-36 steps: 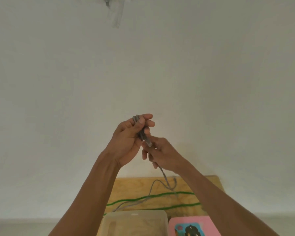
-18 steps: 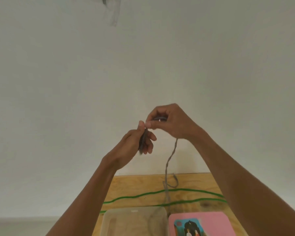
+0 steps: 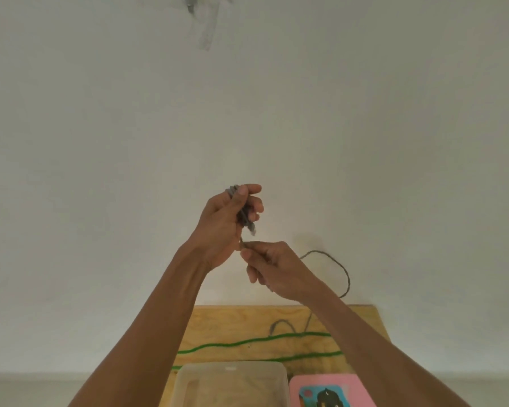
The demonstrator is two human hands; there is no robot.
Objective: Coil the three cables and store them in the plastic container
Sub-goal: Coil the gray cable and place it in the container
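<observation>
fingers (image 3: 249, 190) round grey cable (image 3: 340, 267) (coil half-hidden)

I stand in a bare, plain room, perhaps a home: blank white wall (image 3: 365, 127), small plywood table (image 3: 232, 321), and a pink child's board (image 3: 335, 386).

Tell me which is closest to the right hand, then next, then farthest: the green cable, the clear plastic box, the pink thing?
From the right hand, in the head view:
1. Green cable, lying across the wooden board below the hand.
2. Clear plastic container and flat pink item with a picture, both at the bottom edge, left and right; too close to call.
</observation>
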